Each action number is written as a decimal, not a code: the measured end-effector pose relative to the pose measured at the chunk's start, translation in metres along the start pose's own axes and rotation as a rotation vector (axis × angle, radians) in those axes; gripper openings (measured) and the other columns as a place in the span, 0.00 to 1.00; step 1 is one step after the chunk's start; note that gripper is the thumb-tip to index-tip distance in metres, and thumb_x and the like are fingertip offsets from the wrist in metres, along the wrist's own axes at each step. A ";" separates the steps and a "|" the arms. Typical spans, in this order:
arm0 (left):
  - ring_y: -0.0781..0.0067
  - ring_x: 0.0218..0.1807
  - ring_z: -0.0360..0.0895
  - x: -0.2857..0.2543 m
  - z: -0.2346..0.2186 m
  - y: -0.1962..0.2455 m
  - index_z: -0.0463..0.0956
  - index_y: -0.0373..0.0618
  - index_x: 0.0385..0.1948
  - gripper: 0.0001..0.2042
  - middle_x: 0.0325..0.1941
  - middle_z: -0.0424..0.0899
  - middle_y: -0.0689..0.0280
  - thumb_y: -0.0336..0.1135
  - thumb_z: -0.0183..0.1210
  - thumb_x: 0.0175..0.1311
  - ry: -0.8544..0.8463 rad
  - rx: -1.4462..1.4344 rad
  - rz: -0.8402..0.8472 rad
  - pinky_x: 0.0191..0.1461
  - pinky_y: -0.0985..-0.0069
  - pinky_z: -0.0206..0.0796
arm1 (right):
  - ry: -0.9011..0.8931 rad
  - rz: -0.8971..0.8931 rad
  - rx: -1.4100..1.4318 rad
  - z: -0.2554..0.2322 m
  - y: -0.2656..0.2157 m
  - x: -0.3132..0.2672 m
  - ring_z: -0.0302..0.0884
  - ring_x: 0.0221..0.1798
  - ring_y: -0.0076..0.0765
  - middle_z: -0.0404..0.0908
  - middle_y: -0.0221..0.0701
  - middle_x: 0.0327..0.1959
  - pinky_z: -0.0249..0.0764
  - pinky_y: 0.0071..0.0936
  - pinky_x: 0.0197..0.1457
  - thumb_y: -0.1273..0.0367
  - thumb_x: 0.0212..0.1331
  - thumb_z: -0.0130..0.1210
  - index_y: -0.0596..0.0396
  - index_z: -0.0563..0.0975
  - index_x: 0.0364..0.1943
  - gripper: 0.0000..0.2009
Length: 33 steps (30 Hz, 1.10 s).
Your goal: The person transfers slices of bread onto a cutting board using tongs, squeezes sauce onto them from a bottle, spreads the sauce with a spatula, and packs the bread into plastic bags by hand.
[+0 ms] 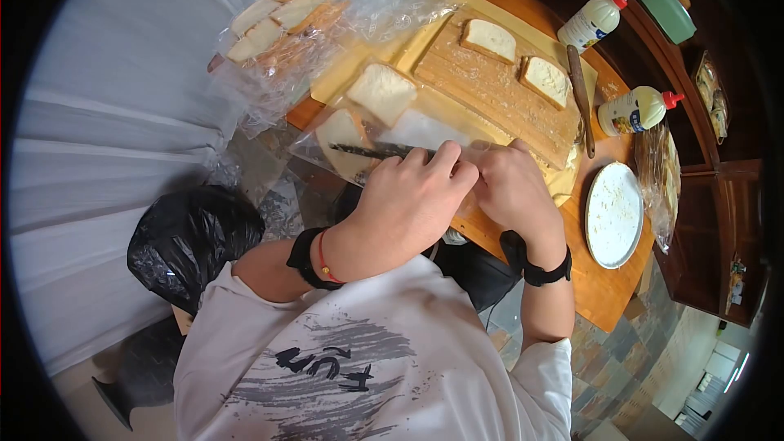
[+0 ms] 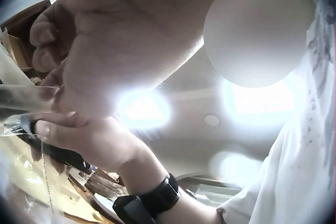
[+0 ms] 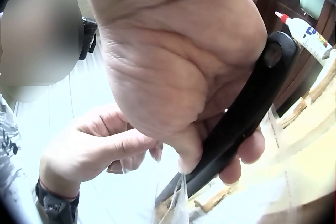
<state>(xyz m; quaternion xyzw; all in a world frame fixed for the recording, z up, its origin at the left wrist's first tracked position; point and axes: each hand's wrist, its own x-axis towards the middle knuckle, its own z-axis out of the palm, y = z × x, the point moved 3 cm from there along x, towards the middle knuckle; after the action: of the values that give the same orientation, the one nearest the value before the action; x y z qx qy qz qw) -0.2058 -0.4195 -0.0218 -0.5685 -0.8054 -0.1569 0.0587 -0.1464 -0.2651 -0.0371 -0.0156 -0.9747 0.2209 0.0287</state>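
Side by side at the near edge of the board are my left hand (image 1: pixel 416 204) and right hand (image 1: pixel 516 196). The right hand grips the black handle (image 3: pixel 244 111) of a knife, its thumb against clear plastic film (image 3: pixel 181 195). The dark blade (image 1: pixel 355 149) points left over a clear bag (image 1: pixel 306 147). Plastic film (image 2: pixel 26 98) is pinched in the left hand (image 2: pixel 110 45), close to the right hand (image 2: pixel 100 142). Bread slices lie beyond the hands: one (image 1: pixel 382 92) beside the board and another (image 1: pixel 345 140) beneath the plastic near the blade.
Two bread slices (image 1: pixel 490 39) (image 1: pixel 545 82) lie on a wooden board (image 1: pixel 482 86). Bagged bread (image 1: pixel 286 12) is at the upper left. Two bottles (image 1: pixel 590 24) (image 1: pixel 633 110), a wooden spatula (image 1: pixel 581 98) and a round white plate (image 1: pixel 614 214) stand or lie right. A black bag (image 1: pixel 196 237) is lower left.
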 end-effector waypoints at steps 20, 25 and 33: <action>0.63 0.36 0.82 0.004 0.002 -0.003 0.75 0.49 0.34 0.06 0.36 0.74 0.65 0.30 0.63 0.60 0.068 -0.015 -0.091 0.36 0.66 0.77 | 0.140 0.167 -0.170 -0.021 0.003 -0.011 0.80 0.31 0.48 0.84 0.36 0.28 0.69 0.41 0.46 0.58 0.63 0.63 0.52 0.86 0.35 0.12; 0.63 0.35 0.83 0.004 0.004 -0.005 0.76 0.48 0.34 0.05 0.35 0.75 0.65 0.30 0.63 0.61 0.100 -0.041 -0.098 0.35 0.66 0.77 | 0.177 0.207 -0.209 -0.034 0.005 -0.022 0.81 0.31 0.48 0.85 0.36 0.28 0.69 0.40 0.46 0.57 0.62 0.65 0.53 0.87 0.33 0.13; 0.59 0.35 0.84 0.010 -0.004 -0.008 0.78 0.47 0.37 0.04 0.35 0.79 0.64 0.33 0.62 0.67 0.027 -0.118 -0.152 0.35 0.63 0.75 | 0.292 0.281 -0.225 -0.057 0.014 -0.048 0.81 0.31 0.49 0.86 0.38 0.28 0.69 0.39 0.49 0.59 0.59 0.68 0.54 0.88 0.33 0.13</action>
<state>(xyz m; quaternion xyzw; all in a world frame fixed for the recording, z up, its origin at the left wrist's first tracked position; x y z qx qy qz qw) -0.2172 -0.4148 -0.0167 -0.5061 -0.8347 -0.2157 0.0237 -0.0951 -0.2300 0.0054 -0.1858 -0.9670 0.1081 0.1364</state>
